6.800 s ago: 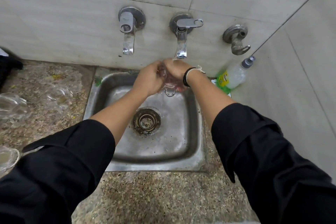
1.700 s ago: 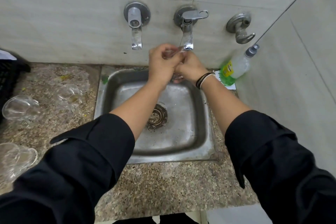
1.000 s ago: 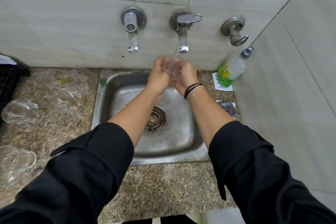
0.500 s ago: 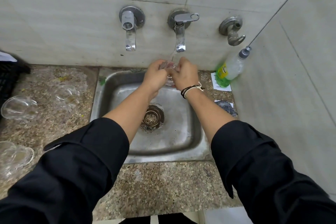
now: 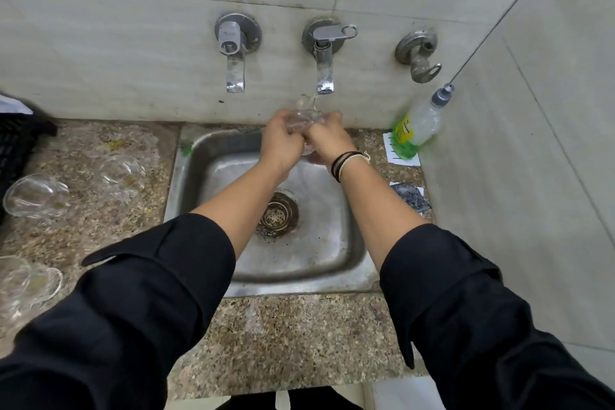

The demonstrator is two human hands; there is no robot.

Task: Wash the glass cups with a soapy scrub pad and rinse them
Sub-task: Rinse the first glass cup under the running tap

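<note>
A clear glass cup (image 5: 303, 120) is held over the steel sink (image 5: 352, 263), right under the middle tap (image 5: 324, 63), whose water runs onto it. My left hand (image 5: 279, 143) grips the cup from the left and my right hand (image 5: 327, 140) from the right; the fingers cover most of the glass. The grey scrub pad (image 5: 410, 197) lies on the counter right of the sink, apart from both hands. More glass cups lie on the counter at the left: one (image 5: 36, 195) near the edge, one (image 5: 121, 173) closer to the sink, one (image 5: 28, 283) lower down.
A green dish-soap bottle (image 5: 416, 128) leans in the right corner against the wall. A second tap (image 5: 234, 53) and a wall hook (image 5: 420, 56) flank the running tap. A black object (image 5: 16, 140) sits at the far left. The drain strainer (image 5: 276, 214) is in the sink's middle.
Both hands have stayed on the cup under the running water, shifting it slightly and turning it. The camera view has moved a little.
</note>
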